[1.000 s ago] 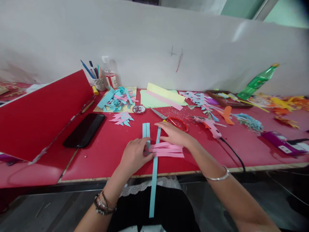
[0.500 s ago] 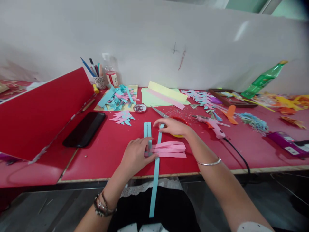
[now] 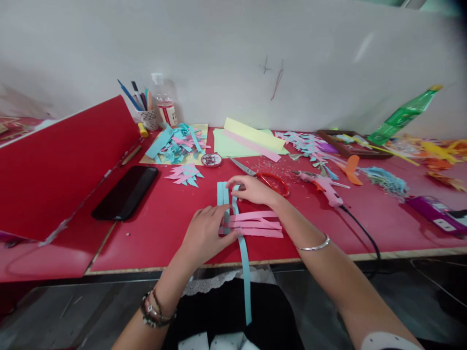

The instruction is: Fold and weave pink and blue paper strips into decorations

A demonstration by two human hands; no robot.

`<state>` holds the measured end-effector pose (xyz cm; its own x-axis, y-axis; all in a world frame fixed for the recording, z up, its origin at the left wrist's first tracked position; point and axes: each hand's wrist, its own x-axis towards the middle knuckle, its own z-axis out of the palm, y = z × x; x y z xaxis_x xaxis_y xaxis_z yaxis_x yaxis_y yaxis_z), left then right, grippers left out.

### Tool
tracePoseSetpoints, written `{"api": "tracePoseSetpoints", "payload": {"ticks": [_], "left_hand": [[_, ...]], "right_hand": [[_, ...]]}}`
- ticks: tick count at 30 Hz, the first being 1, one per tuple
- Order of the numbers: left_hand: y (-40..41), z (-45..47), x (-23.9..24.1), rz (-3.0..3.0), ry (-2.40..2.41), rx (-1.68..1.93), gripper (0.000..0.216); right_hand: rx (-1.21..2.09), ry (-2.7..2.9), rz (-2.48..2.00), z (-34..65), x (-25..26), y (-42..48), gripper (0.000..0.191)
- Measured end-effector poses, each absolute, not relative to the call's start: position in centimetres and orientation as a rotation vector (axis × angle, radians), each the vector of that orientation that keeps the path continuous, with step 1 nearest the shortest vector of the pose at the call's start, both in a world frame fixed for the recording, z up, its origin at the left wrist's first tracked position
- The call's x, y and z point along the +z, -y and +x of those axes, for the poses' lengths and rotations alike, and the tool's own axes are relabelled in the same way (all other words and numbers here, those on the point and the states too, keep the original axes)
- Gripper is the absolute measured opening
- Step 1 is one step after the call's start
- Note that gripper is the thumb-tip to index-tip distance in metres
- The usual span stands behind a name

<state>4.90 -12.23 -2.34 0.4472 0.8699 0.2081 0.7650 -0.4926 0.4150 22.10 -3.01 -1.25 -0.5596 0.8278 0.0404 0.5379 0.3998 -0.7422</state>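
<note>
A long light-blue paper strip [image 3: 244, 277] runs from my right hand [image 3: 257, 190] down across pink paper strips [image 3: 262, 224] and hangs over the table edge above my lap. The thumb and fingers of my right hand pinch its upper end. My left hand [image 3: 206, 231] holds the crossing of the pink and blue strips against the table, thumb at the near side, fingertips at the far side. Short upright blue strips [image 3: 221, 193] stick out beyond the left fingers, interlaced with the pink ones; part of the crossing is hidden under that hand.
Red-handled scissors [image 3: 272, 182] lie just beyond my right hand. A pink glue gun [image 3: 324, 188] with a black cord is at right. A black phone [image 3: 126, 193] and a red board [image 3: 69, 170] are at left. Blue and pink scraps [image 3: 178, 144] lie behind.
My right hand has shifted slightly left with the blue strip's upper end. The strip's hanging end has swung right. My left hand stays in place.
</note>
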Motion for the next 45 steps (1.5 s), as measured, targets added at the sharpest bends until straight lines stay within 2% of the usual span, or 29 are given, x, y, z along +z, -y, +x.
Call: {"api": "tracePoseSetpoints", "payload": {"ticks": [4, 12, 19, 26, 30, 35, 45], "left_hand": [[12.2, 4.9, -2.5, 2.452, -1.421, 0.568, 0.039], [12.1, 5.0, -2.3, 2.476, -1.435, 0.534, 0.044], [12.2, 5.0, -2.1, 2.496, -1.425, 0.508, 0.040], [12.1, 4.9, -2.1, 2.460, -1.430, 0.538, 0.031], [12.0, 4.8, -2.1, 2.417, -1.405, 0.578, 0.033], [11.9, 4.7, -2.5, 2.454, -1.367, 0.616, 0.031], [11.8, 4.7, -2.8, 2.465, -1.351, 0.619, 0.032]], "right_hand": [[0.897, 2.250, -1.216, 21.8, -1.3, 3.3, 0.022], [0.803, 2.241, -1.215, 21.9, -1.5, 3.2, 0.031], [0.674, 2.260, -1.151, 21.7, -2.3, 3.0, 0.042], [0.315, 2.097, -1.273, 24.1, 0.2, 3.4, 0.031], [0.458, 2.247, -1.180, 25.4, 3.1, 8.8, 0.023], [0.598, 2.433, -1.106, 25.0, 3.2, 14.3, 0.039], [0.560, 2.575, -1.176, 23.3, 0.6, 12.2, 0.033]]}}
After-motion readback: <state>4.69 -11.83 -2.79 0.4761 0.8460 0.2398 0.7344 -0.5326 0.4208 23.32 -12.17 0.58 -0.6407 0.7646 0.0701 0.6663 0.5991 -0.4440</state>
